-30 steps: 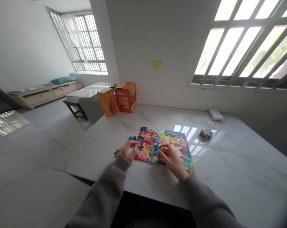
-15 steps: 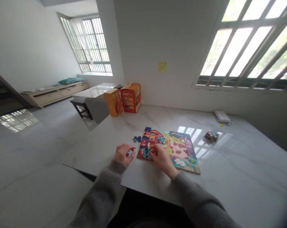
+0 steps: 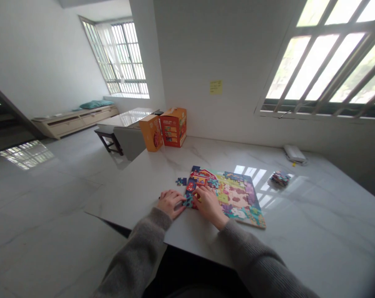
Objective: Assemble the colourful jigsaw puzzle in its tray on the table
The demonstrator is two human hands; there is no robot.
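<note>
A colourful jigsaw puzzle [image 3: 237,196] with a red barn and a brown-spotted cow lies on the marble-look table. At its lower left, a dark teal puzzle piece [image 3: 188,201] sits between my two hands. My left hand [image 3: 171,203] rests at the puzzle's left edge, fingers bent and tips against that piece. My right hand [image 3: 210,205] reaches over the puzzle from the front, thumb and forefinger curled close together at the piece's other side. Part of the piece is hidden by my fingers. A loose dark blue piece [image 3: 181,181] lies just left of the puzzle.
A small pile of puzzle pieces [image 3: 280,178] lies to the right of the puzzle. Two orange boxes [image 3: 175,128] stand at the table's back left. A white device [image 3: 294,154] lies by the wall. The table's front edge [image 3: 203,257] is close to my body.
My left hand has moved right, from the bare table to the puzzle's left edge, where its fingertips now meet the piece. My right hand has shifted slightly left. The view has turned a little.
</note>
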